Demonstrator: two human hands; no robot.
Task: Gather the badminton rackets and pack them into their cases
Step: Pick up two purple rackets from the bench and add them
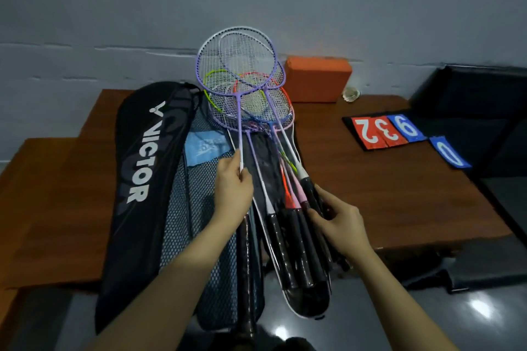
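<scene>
Rackets (288, 202) fanned on an open case (306, 305), heads overlapping toward the wall. Left hand (232, 191) pinching one purple racket's (236, 65) shaft, lifted clear (probably for sorting). Right hand (339, 222) curled on the bunched grips, keeping them together. Victor bag (139, 179) and mesh case (199, 236) alongside, on the table (385, 194).

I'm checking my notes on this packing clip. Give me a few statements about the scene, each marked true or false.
1. The left hand pinches a purple racket by its shaft. True.
2. The right hand is on the black handles. True.
3. The Victor case lies right of the rackets. False: left.
4. The orange block sits on the scoreboard. False: it stands apart, by the wall.
</scene>
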